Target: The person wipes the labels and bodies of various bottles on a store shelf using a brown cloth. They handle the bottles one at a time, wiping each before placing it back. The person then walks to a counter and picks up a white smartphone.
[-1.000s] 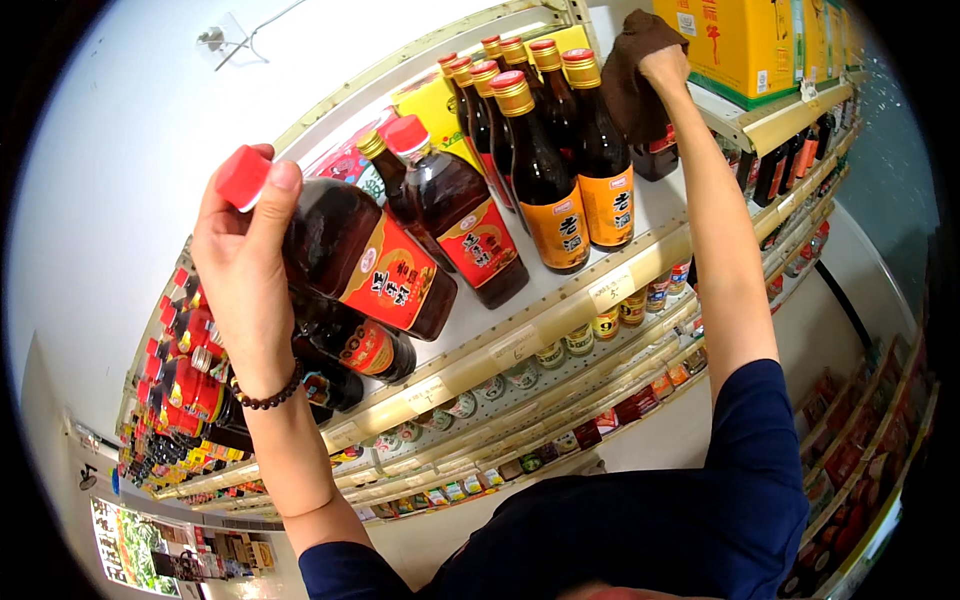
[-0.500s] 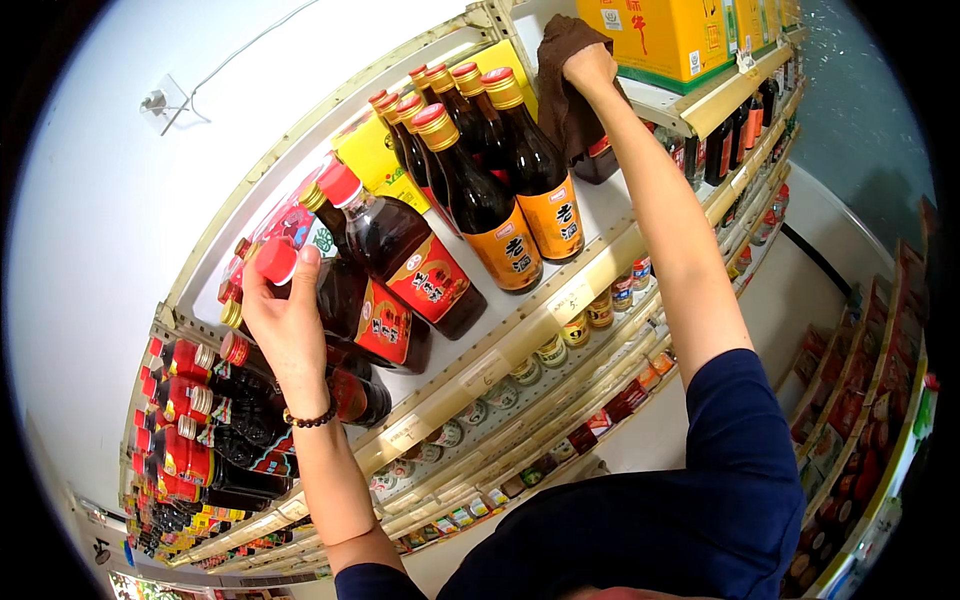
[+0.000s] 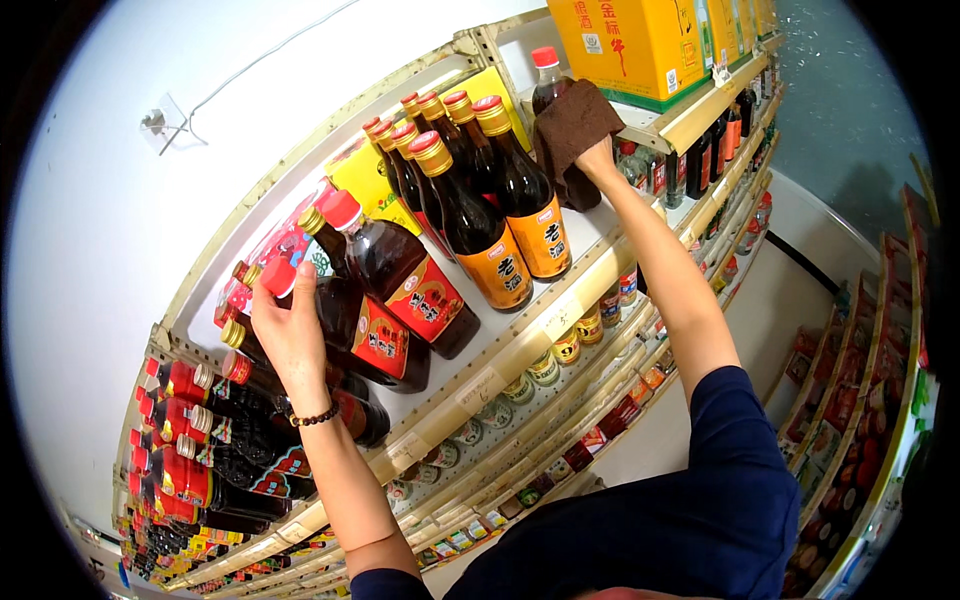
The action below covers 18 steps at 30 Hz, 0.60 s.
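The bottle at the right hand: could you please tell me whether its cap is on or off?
On: the red cap sits atop the bottle, above the brown cloth at the right hand.

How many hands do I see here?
2: the left hand at the red cap of a bottle, the right hand holding a brown cloth against another bottle.

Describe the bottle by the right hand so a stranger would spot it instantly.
Start at the big yellow box at the upper right. Just left of it, past the orange-labelled bottles, stands the bottle. Unlike those gold-necked neighbours, it has a plain red cap, and the right hand holds a brown cloth against it.
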Tool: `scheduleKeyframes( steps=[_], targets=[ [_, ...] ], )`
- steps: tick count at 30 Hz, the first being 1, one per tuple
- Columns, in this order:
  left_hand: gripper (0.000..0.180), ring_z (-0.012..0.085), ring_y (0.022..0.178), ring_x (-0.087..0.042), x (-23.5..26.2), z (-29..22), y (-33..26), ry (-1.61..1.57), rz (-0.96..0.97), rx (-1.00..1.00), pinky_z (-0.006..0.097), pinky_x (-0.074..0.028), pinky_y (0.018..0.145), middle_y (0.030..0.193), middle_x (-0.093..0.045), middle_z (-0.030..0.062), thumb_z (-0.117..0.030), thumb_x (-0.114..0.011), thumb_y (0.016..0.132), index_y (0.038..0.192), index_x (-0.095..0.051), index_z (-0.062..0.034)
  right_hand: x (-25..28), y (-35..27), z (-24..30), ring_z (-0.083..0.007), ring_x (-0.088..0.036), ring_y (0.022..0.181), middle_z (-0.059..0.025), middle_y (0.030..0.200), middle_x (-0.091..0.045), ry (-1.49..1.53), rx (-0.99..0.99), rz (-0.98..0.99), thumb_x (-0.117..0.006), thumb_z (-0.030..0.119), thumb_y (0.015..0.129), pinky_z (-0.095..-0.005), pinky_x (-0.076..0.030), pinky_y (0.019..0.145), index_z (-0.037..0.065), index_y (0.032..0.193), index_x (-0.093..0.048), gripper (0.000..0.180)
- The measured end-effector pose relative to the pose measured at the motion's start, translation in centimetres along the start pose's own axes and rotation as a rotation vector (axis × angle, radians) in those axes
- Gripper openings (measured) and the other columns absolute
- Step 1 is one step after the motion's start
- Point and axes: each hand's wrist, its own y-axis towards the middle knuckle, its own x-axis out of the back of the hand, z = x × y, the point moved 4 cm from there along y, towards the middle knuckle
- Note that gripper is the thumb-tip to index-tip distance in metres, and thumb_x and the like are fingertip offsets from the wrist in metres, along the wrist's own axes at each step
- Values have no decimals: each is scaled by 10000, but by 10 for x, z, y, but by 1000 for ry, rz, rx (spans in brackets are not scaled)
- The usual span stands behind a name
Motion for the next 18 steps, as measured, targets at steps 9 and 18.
scheduleKeyframes(
  steps=[9, 18],
  targets=[
    [553, 291, 1150, -474, -1, 5, 0, 165, -74, -86, 360, -327, 994, 1215, -508, 219, -245, -646, 830, 1235, -425, 59, 21, 73, -1, -207, -472, 1159, -97, 1306, -475, 499, -75, 532, -604, 321, 843, -359, -394, 957, 65, 1285, -462, 530],
    [506, 264, 962, -579, -10, -6, -10, 171, -184, -137, 337, -444, 853, 1148, -556, 193, -132, -640, 827, 1254, -415, 19, 9, 80, -6, -132, -522, 1010, -52, 1139, -590, 562, -86, 503, -636, 260, 813, -306, -439, 863, 25, 1118, -576, 390]
  ],
)
